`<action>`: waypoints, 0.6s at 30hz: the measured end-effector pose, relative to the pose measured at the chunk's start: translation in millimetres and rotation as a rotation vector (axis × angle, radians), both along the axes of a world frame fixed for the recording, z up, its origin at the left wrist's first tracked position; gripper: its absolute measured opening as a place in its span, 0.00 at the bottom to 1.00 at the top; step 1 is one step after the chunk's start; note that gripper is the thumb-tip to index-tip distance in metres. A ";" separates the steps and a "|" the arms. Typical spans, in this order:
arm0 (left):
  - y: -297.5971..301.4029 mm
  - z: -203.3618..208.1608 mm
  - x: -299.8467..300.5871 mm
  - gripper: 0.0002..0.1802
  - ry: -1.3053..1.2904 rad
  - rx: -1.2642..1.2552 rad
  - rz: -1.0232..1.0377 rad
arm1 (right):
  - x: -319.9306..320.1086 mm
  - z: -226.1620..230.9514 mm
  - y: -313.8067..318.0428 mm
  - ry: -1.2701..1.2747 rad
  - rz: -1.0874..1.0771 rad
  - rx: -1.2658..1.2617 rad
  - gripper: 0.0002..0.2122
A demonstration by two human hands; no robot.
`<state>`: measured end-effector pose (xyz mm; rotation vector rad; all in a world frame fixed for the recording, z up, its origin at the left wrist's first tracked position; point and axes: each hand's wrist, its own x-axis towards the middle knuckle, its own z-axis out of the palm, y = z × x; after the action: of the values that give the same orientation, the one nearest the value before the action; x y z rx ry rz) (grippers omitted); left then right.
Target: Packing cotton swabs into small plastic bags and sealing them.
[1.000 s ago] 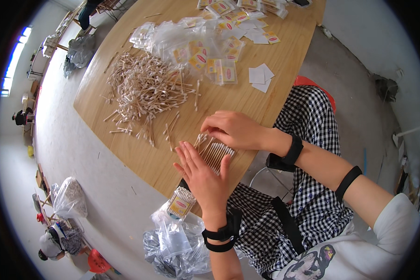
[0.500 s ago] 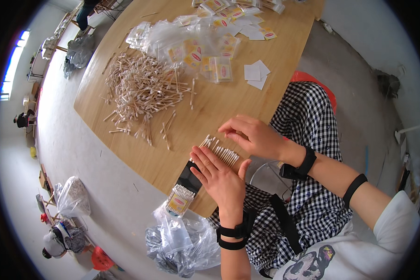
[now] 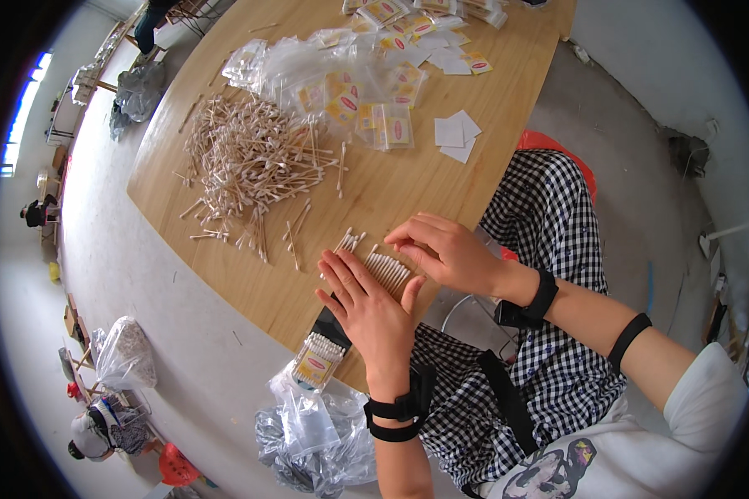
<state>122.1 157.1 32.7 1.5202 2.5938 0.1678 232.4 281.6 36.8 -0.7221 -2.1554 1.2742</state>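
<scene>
My left hand (image 3: 366, 312) lies flat, palm down and fingers stretched, over cotton swabs near the table corner. Beside its thumb and index finger is an even row of swabs (image 3: 388, 273), partly covered by the hand. A smaller bunch of swabs (image 3: 351, 241) pokes out past its fingertips. My right hand (image 3: 441, 249) hovers at the far right end of the row, with thumb and fingers curled together; what they hold, if anything, is hidden. Below my left hand, a pack of swabs with a yellow label (image 3: 316, 364) sits against a dark pad (image 3: 331, 326).
A large loose heap of cotton swabs (image 3: 245, 162) covers the table's left part. Behind it lie clear plastic bags (image 3: 291, 71) with yellow labels, and white cards (image 3: 455, 133). Crumpled plastic bags (image 3: 312, 441) hang below the table corner. Other people (image 3: 100, 428) sit far left.
My left hand has slid left and slightly up, exposing the small bunch of swabs apart from the row. My right hand has moved slightly down and left, with its fingers still curled.
</scene>
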 end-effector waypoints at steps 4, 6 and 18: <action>-5.6 0.1 7.4 0.59 -0.039 0.026 -0.005 | -5.4 0.8 1.1 -0.011 0.010 -0.033 0.08; -8.6 -0.5 9.1 0.58 -0.050 0.019 -0.005 | -12.5 1.3 3.3 0.001 0.023 -0.036 0.08; -6.8 3.3 2.8 0.51 -0.530 0.659 0.283 | -40.9 -4.6 6.5 0.262 -0.056 -0.440 0.13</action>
<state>124.9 150.3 36.0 1.0093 2.3792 1.3580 191.5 288.1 32.2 -0.7302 -1.6528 1.7310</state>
